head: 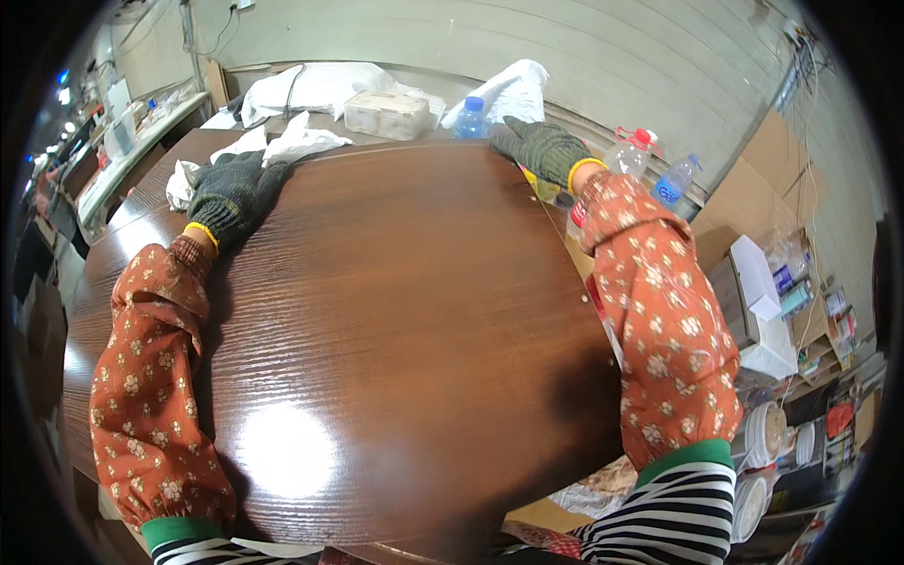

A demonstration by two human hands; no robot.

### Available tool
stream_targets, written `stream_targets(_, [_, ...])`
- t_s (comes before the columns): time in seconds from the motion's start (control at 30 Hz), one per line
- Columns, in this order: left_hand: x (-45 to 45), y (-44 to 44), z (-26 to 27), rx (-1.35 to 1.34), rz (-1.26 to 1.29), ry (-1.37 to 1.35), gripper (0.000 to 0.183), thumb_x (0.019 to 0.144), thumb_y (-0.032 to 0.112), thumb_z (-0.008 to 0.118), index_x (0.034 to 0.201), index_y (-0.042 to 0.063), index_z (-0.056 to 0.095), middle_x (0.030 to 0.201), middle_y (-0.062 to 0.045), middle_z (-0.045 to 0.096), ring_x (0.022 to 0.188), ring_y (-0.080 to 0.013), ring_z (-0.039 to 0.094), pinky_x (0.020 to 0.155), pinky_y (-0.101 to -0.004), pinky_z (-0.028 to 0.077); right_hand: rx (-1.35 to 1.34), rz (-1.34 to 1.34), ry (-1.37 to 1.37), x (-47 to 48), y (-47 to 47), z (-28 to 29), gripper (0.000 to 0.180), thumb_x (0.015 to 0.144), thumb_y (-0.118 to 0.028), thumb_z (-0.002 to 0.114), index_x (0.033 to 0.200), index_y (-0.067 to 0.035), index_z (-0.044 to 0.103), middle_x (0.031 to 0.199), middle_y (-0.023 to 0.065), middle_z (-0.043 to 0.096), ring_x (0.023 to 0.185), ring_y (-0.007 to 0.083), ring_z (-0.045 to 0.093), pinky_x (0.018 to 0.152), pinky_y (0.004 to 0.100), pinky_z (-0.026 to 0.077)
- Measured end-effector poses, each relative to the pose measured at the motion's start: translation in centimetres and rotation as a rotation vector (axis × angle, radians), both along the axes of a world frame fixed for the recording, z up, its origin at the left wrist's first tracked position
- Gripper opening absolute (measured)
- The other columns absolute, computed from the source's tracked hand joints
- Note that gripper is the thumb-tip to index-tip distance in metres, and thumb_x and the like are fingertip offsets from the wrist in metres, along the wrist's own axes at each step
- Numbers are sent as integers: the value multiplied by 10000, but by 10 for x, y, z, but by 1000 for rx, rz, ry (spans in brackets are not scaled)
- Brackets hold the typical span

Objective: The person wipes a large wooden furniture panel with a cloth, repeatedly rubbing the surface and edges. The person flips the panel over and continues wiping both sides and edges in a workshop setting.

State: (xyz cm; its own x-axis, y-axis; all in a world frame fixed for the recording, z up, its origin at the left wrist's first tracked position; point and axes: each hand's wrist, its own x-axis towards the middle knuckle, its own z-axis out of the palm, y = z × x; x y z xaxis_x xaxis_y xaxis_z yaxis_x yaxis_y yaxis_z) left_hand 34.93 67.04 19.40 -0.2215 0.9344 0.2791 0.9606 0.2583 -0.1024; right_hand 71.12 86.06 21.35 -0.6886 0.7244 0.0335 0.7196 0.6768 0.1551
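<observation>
A large dark brown wood-grain board [409,296] with a glossy surface lies before me. My left hand [236,191], in a dark knitted glove with a yellow cuff, rests near the board's far left edge, beside crumpled white cloths [300,141]. My right hand [544,148], gloved the same way, is at the far right corner of the board. Its fingers lie along the edge, the thumb pointing up and away; whether they grip the board cannot be told. A bottle with a blue cap [472,119] stands just beyond the corner.
A pale block-like box [387,115] and a white covered bundle [318,85] sit behind the board. Plastic bottles [674,182] stand on the right, near cardboard [748,198] and white tubs [766,431]. A side bench [141,159] runs along the left; a person [60,201] is farther off.
</observation>
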Motion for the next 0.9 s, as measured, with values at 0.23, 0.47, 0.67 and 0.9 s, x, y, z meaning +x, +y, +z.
stream_targets(0.23, [5,0,1,39,32,-9,656,992,578,375,1265,34,621,1288,-233,609,1232,-401,526,1064,-500,370,-193,-153,292,-12,27,-9,654,986,-609,340,1336,-98,547,1163,178,669,942,322,664,859,423,490])
stream_targets(0.47, [0,4,2,-74,45,3,689,986,601,351,1313,48,599,1317,-220,605,1257,-384,531,1079,-520,362,519,303,-21,62,-70,-18,295,926,-196,565,1197,-119,653,1170,155,662,1037,331,652,855,412,532])
stream_targets(0.67, [-21,16,-11,24,14,-27,678,1009,570,352,1375,30,539,1357,-247,570,1289,-434,495,1082,-479,366,266,187,423,158,-273,-38,589,783,-115,766,1339,-59,583,1281,165,626,1070,347,633,901,404,526])
stream_targets(0.9, [13,33,-14,-4,-138,58,721,991,604,320,1385,43,543,1331,-259,584,1282,-426,512,1082,-466,377,-57,-296,823,177,-453,-70,828,751,-342,821,1416,28,496,1343,242,581,1217,396,567,1029,450,434])
